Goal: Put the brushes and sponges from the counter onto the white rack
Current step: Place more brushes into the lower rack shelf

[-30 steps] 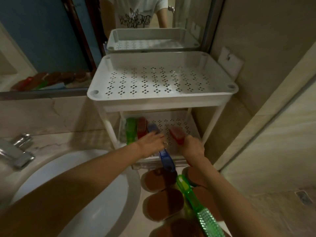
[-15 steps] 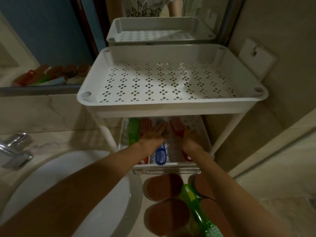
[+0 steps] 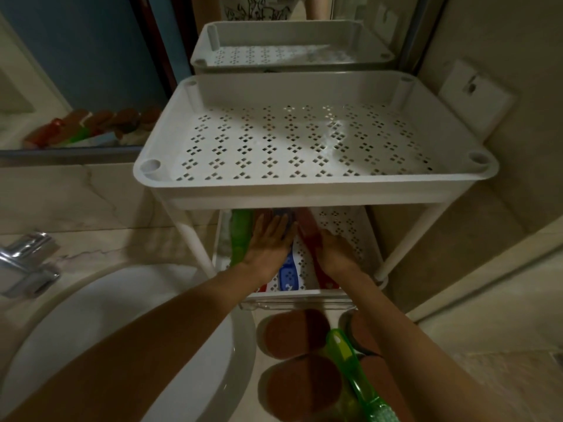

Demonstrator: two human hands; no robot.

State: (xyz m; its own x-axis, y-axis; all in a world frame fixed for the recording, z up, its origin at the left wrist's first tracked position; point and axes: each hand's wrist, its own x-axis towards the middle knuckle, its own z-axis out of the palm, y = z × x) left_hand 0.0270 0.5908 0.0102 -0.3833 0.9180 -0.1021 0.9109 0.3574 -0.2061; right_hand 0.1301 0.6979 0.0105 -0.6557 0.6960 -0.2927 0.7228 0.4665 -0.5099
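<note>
The white rack (image 3: 304,190) has two perforated tiers, and its top tier is bare. On the lower shelf (image 3: 344,226) lie a green brush (image 3: 240,236), a blue brush (image 3: 288,274) and a red brush (image 3: 309,228). My left hand (image 3: 269,242) lies flat with fingers stretched out over the blue brush. My right hand (image 3: 336,254) grips the red brush, which rests on the shelf. On the counter in front of the rack lie another green brush (image 3: 353,370) and several round brown sponges (image 3: 292,333).
A white sink basin (image 3: 91,330) with a chrome faucet (image 3: 27,260) fills the left. A mirror (image 3: 76,71) stands behind the rack and a tiled wall (image 3: 502,147) closes the right side. The top tier overhangs both hands.
Both hands have pushed further in under the top tier, carrying the blue and red brushes onto the lower shelf. My left hand has flattened out. The view has moved closer.
</note>
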